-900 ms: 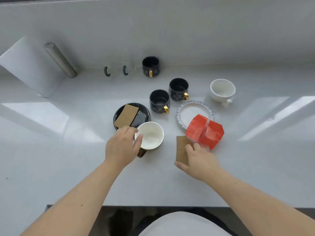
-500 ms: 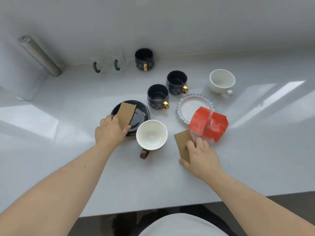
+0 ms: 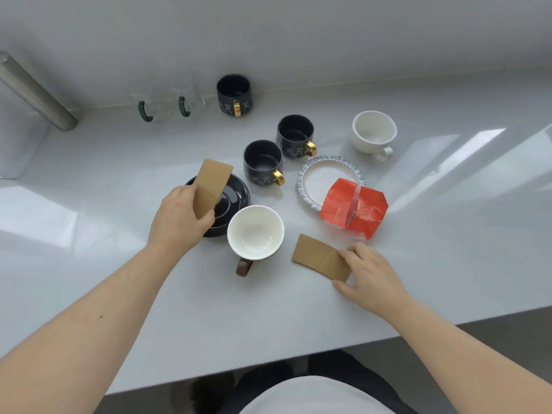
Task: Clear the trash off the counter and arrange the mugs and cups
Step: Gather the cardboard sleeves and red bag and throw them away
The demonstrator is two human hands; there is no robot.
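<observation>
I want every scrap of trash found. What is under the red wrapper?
The red wrapper overlaps the near-right rim of the patterned plate; its other end lies on the white counter. Whatever else sits beneath it is covered and cannot be seen.

A home kitchen, by its white counter strewn with mugs, saucers and a snack wrapper.

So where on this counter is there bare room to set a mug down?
Bare counter lies left of the black saucer, along the front edge below both hands, and right of the red wrapper. The middle is crowded: black mugs, paper plate and white cup sit close together.
</observation>
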